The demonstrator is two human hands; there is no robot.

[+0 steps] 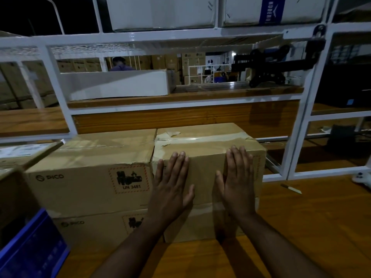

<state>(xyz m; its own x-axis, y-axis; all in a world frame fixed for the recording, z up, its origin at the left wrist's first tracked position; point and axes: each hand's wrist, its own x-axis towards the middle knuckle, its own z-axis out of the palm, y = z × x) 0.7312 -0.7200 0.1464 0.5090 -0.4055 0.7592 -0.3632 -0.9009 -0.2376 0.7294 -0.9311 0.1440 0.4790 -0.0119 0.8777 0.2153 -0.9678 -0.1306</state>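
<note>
while both the left hand (170, 185) and right hand (237, 183) press flat, fingers straight and close together, on the taped cardboard box's (204, 149) near face, pushing it farther toward the shelf frame (297, 127) seems next.

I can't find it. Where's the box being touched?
Head view, centre: the box sits on the table, right of the PICO boxes, left hand and right hand flat on it.

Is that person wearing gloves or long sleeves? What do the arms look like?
No gloves. The left grip and right grip are bare hands, with no rings showing on the fingers. The left forearm and right forearm are bare too: no sleeve, watch or band shows as far as the picture's bottom edge.
</note>
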